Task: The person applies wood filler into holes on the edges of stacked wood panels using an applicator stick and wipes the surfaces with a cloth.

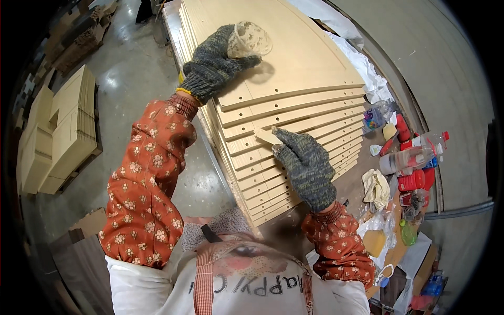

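Observation:
My left hand (pixel 218 60), in a dark grey knit glove, grips a see-through plastic cup (pixel 251 39) smeared inside with a pale, putty-like paste. It hovers over the top face of a stack of pale wood-coloured panels (pixel 294 68). The panels lie stepped like stairs, with small round holes along their near edges. My right hand (pixel 307 168), gloved the same way, pinches a thin, flat pale piece (pixel 268 136) that looks like a small scraper. That piece is at the stepped panel edges, near some of the holes; whether it touches them I cannot tell.
Right of the stack is a cluttered surface with a clear plastic bottle (pixel 409 157), red containers (pixel 412 181), a crumpled cloth (pixel 376 188) and a green bottle (pixel 408 232). More panels (pixel 68 131) stand stacked on the floor at left. A metal rail (pixel 459 210) runs at far right.

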### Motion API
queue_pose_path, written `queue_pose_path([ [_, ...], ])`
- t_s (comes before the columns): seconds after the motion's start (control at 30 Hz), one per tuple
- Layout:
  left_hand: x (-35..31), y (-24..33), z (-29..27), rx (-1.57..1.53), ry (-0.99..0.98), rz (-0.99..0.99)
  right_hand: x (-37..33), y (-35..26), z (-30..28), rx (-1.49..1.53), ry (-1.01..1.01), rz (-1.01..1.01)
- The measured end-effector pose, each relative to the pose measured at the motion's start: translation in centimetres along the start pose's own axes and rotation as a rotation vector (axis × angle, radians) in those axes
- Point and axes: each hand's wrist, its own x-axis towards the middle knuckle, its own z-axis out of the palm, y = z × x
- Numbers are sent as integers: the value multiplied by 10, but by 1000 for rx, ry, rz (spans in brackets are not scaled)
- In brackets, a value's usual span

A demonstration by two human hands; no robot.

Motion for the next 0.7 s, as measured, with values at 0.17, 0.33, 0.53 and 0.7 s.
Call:
queue_pose_path([
  [0.17, -2, 6, -3, -163, -22, -76, -1, 0, -7, -98, -83, -101],
  [0.33, 1, 17, -15, -72, -124, -189, -3, 6, 1, 182, 23, -20],
  [0.53, 1, 22, -18, -94, -165, -239, 0, 0, -4, -198, -45, -215],
  [0.7, 0, 15, -14, -122, -170, -229, 0, 3, 1, -162, -16, -226],
])
